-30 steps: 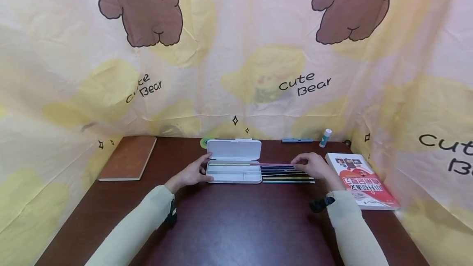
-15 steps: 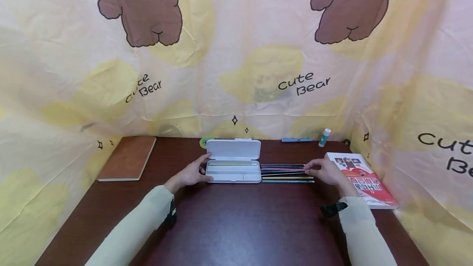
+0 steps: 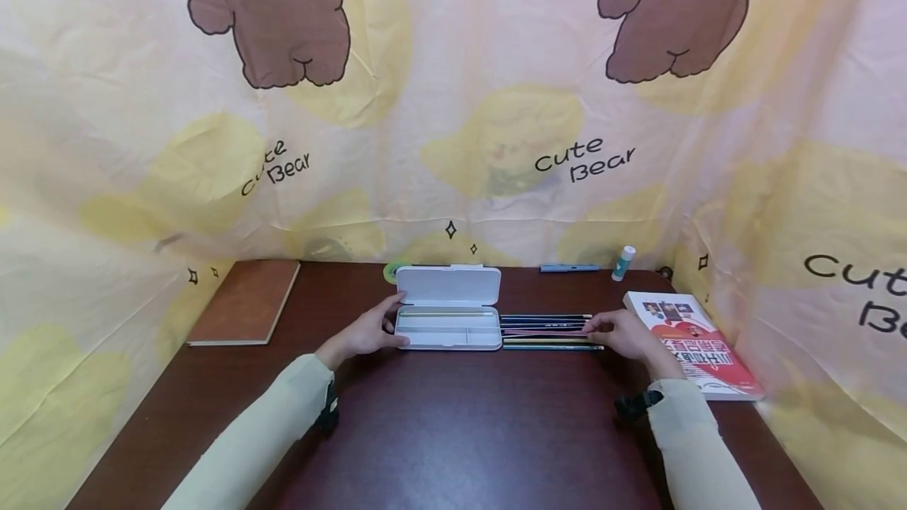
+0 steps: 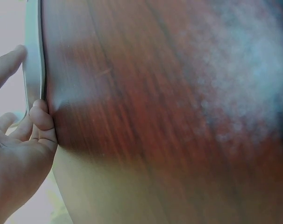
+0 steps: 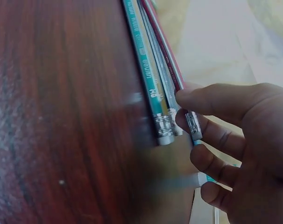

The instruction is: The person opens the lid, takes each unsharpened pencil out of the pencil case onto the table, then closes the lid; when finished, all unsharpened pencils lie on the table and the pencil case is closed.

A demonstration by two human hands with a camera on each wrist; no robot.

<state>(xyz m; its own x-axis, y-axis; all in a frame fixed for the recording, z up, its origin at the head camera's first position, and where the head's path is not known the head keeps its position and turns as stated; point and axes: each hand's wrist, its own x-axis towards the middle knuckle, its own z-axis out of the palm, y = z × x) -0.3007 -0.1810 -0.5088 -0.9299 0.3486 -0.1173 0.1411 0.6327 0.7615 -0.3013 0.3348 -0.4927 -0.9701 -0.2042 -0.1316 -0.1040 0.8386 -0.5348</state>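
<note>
A white pencil case (image 3: 449,287) stands open on the table, its lid tipped back. My left hand (image 3: 364,332) grips its left end between thumb and fingers; in the left wrist view, fingers lie against the case's pale side (image 4: 34,60). Inside the upper slot lies one pale pencil (image 3: 446,314). Right of the case, several pencils lie side by side, among them a green pencil (image 5: 148,74) with an eraser end. My right hand (image 3: 625,334) pinches a red pencil (image 5: 166,51) near its metal-banded eraser end, above the others.
A brown notebook (image 3: 244,303) lies at the far left. Behind the case is a roll of green tape (image 3: 390,272). A blue pen (image 3: 569,268) and a glue stick (image 3: 623,264) are at the back right. The red-and-white book (image 3: 694,346) lies beside my right hand.
My right hand has moved right and slightly nearer with the red pencil, whose tip has left the case and come over the other pencils. My left hand has stayed put.
</note>
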